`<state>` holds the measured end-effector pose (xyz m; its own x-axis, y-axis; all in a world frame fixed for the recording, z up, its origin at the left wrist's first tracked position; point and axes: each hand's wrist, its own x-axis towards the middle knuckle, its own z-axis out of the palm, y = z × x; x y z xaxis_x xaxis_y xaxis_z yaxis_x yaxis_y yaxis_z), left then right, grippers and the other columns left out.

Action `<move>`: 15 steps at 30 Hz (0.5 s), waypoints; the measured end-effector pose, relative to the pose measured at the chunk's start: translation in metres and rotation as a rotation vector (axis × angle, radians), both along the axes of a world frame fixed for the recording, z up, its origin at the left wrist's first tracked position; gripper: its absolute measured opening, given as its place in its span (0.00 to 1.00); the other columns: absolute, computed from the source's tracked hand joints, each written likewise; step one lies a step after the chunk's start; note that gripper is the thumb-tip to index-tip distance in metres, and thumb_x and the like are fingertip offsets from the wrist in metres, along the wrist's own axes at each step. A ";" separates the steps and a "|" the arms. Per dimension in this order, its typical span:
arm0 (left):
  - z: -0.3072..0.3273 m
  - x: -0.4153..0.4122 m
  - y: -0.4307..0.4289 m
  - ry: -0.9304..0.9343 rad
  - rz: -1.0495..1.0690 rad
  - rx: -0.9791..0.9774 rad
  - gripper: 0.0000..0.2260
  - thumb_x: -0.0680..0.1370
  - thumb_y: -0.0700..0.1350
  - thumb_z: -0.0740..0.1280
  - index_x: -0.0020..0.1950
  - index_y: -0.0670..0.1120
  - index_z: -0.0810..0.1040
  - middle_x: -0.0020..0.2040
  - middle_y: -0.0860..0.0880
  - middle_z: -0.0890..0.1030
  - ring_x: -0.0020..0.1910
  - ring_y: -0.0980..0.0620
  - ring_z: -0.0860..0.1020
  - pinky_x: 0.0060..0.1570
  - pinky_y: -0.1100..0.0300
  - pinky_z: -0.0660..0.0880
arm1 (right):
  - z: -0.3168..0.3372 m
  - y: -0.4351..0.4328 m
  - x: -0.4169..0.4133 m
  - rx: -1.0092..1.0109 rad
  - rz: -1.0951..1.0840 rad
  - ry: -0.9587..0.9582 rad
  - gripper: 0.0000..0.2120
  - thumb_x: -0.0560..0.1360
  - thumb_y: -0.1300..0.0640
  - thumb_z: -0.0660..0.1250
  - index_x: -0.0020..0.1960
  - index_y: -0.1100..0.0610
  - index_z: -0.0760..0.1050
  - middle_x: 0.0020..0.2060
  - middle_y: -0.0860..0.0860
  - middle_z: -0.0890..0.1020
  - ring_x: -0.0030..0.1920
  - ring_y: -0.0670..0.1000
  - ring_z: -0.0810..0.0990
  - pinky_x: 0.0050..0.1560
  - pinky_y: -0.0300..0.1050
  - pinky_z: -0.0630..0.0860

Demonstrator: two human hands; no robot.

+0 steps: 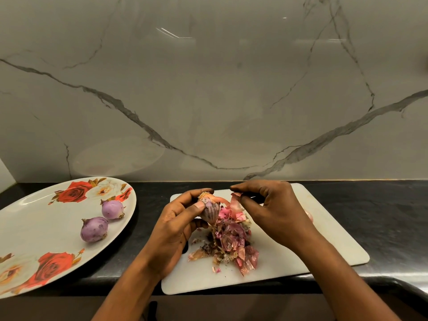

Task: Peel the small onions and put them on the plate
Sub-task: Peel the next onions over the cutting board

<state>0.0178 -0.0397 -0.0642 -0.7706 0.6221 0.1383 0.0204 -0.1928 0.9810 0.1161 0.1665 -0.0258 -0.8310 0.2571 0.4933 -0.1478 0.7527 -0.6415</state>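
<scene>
Step in hand: peeling, with two bulbs already plated.

The left hand [178, 224] grips a small onion [210, 210] above the far left part of the white cutting board [324, 242]. The thumb lies across its front, the fingers [201, 192] curl round from behind, and the root tuft points up. The front shows striped purple flesh; orange-brown skin clings near the root end.

The right hand [273, 212] is just beside it, thumb and forefinger pinching a strip of skin [236, 202] that runs back to the onion's top. The strip is not yet free. Something thin and dark lies among the right hand's fingers; I cannot tell if it is a blade.

A heap of peelings [234, 242] lies on the board below both hands. The rose-patterned plate [34, 228] sits on the dark tabletop [393, 216], left of the board. Two peeled onions [112, 209] lie on it near its right rim, close together; whether they touch is uncertain. A pinkish round shape shows on the board at the right hand's far edge, mostly hidden and not identified.

Judgement: the next move calls for drawing the strip clear of the bulb and dropping it on the heap. The left hand then turns the onion to expose the skin that remains. Papery skin likely tears short, so the pinch should sit close to where the strip attaches. Once bare, the bulb goes left to the plate. It is round and may roll on landing.
</scene>
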 end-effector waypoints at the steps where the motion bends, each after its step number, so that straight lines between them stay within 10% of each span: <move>1: 0.000 0.000 0.000 -0.001 0.002 0.001 0.20 0.78 0.49 0.67 0.70 0.49 0.79 0.64 0.46 0.84 0.66 0.43 0.81 0.67 0.43 0.77 | 0.000 0.001 0.000 0.021 -0.018 -0.013 0.14 0.80 0.59 0.73 0.63 0.49 0.85 0.56 0.42 0.87 0.54 0.38 0.83 0.56 0.31 0.80; 15: 0.002 0.002 0.002 0.021 0.020 -0.012 0.19 0.78 0.51 0.66 0.69 0.54 0.79 0.64 0.49 0.84 0.64 0.46 0.83 0.59 0.51 0.82 | 0.003 -0.001 0.002 -0.016 -0.038 -0.139 0.18 0.79 0.60 0.70 0.66 0.48 0.83 0.60 0.43 0.85 0.59 0.41 0.82 0.61 0.42 0.82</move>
<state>0.0201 -0.0373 -0.0625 -0.7797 0.6086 0.1472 0.0451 -0.1800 0.9826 0.1178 0.1653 -0.0229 -0.8805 0.2962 0.3701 -0.0289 0.7458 -0.6655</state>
